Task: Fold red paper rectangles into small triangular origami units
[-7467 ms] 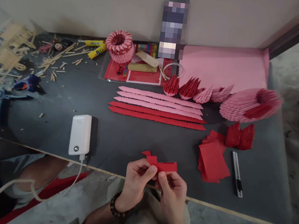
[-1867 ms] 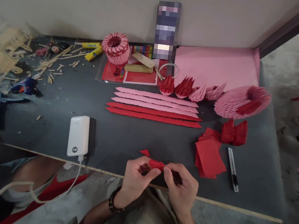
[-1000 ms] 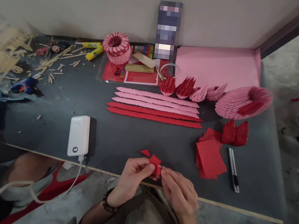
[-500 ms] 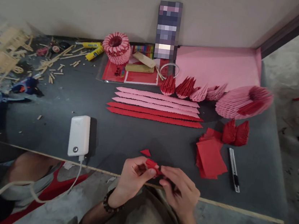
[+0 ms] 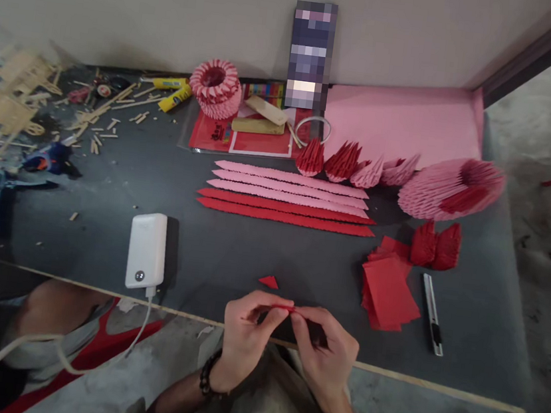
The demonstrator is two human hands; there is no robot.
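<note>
Between my two hands, near the table's front edge, is a small red paper piece (image 5: pixel 284 308), mostly covered by fingers. My left hand (image 5: pixel 251 324) pinches one end of it between thumb and fingertips. At the other end, my right hand (image 5: pixel 326 343) pinches it the same way, the fingertips of both hands nearly meeting. Just beyond them lies a small folded red paper triangle (image 5: pixel 269 281). To the right rests a loose stack of red paper rectangles (image 5: pixel 389 291), with a utility knife (image 5: pixel 433 314) beside it.
Pink and red chains of folded paper (image 5: pixel 289 198) lie across the middle. Behind them are folded-paper clusters and a large pink paper model (image 5: pixel 451 188). A white power bank (image 5: pixel 147 251) with a cable stands left, near wood scraps and a glue gun (image 5: pixel 50 157). Someone's leg (image 5: pixel 59 314) shows below the edge.
My hands have drawn together, and the right fingertips now pinch the red paper's end. The paper has turned from showing a broad face to a thin edge.
</note>
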